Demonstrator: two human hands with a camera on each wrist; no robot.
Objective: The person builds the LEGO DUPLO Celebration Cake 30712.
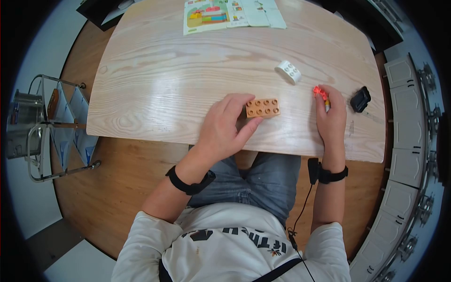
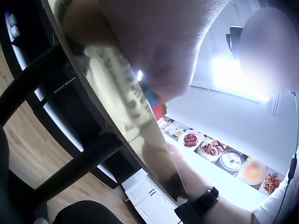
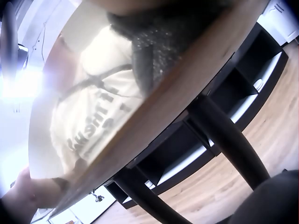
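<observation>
In the head view, my left hand (image 1: 224,123) holds a tan toy building brick (image 1: 263,108) near the table's front edge, thumb along its near side and fingers at its left end. The brick's studs face up. Farther right, my right hand (image 1: 332,113) rests at the table and pinches a small red toy piece (image 1: 320,92) between thumb and fingers. A bit of yellow shows beside the thumb; the rest is hidden by the hand. Behind and between the hands lies a white studded brick (image 1: 288,72) with a curved side.
A black moulded piece (image 1: 361,99) lies right of the right hand. An instruction sheet (image 1: 256,14) with pictures of bricks is spread at the table's (image 1: 155,70) far edge. A metal trolley (image 1: 61,127) stands left of the table, white cabinets (image 1: 403,141) to the right.
</observation>
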